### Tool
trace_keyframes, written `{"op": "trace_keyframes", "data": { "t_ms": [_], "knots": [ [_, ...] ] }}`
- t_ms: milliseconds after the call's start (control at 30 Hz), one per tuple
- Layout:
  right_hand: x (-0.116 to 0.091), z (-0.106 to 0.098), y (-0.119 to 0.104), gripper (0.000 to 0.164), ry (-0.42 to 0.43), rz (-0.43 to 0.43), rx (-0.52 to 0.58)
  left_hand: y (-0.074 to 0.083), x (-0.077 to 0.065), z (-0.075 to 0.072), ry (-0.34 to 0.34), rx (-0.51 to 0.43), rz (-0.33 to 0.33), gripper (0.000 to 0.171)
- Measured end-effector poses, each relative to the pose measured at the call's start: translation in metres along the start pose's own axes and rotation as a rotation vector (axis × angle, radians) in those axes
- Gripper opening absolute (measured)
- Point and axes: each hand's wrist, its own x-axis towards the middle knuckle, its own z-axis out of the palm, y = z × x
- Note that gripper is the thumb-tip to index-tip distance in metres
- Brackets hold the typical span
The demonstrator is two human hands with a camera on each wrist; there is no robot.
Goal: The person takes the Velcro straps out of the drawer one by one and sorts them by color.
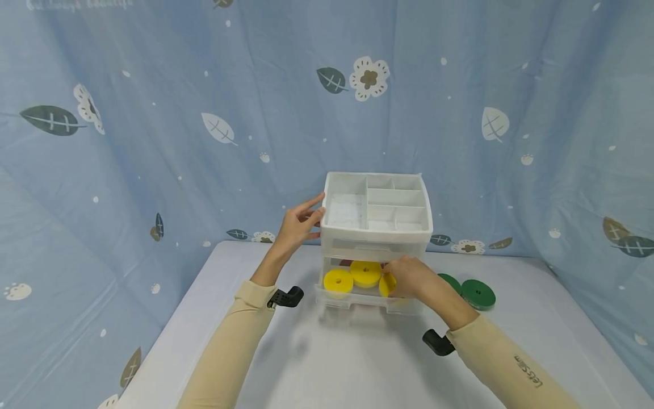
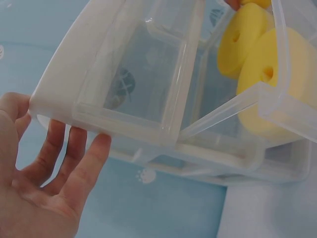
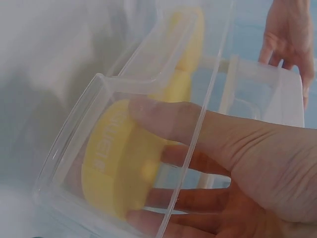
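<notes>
A white and clear plastic drawer box (image 1: 375, 234) stands on the pale table (image 1: 214, 363). Its top is a shallow tray (image 1: 344, 213), with one wide compartment on the left and five smaller ones on the right. Below the closed upper drawer (image 1: 352, 247), the lower drawer (image 1: 357, 301) is pulled out towards the near side and holds three thick, round yellow rolls, each a smooth disc. The left roll (image 1: 338, 279) and the far roll (image 1: 365, 272) lie flat, central holes up; the right roll (image 1: 386, 284) is tilted. The right hand (image 1: 411, 276) grasps it between thumb and fingers inside the drawer; whether it touches the drawer floor I cannot tell. The left hand (image 1: 301, 221) is not clenched: its fingers, fairly straight, rest against the box's upper left side.

To the right of the box, two green rolls (image 1: 479, 294) lie on the table. Behind hangs a blue cloth (image 1: 286, 102) printed with leaves and flowers.

The right wrist view alone shows pale lettering on the grasped roll, seen through the clear drawer wall. The left wrist view shows the left fingertips along the box's edge.
</notes>
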Motion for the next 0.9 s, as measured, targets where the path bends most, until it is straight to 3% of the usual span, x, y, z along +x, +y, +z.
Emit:
{"op": "trace_keyframes", "data": {
  "t_ms": [233, 567, 800, 900],
  "knots": [
    [-0.003, -0.007, 0.001, 0.052, -0.011, 0.009, 0.061, 0.0, -0.001, 0.001, 0.006, 0.013, 0.026, 0.046],
    [-0.014, -0.026, -0.001, 0.058, 0.007, -0.015, 0.141, 0.002, -0.002, 0.0, -0.004, 0.008, 0.012, 0.046],
    [-0.03, -0.038, 0.004, 0.053, 0.001, -0.009, 0.19, 0.026, -0.015, 0.002, -0.029, 0.002, 0.016, 0.049],
    [-0.036, -0.045, 0.011, 0.053, -0.011, -0.007, 0.208, 0.028, -0.016, 0.002, -0.024, 0.009, 0.015, 0.049]
  ]
}}
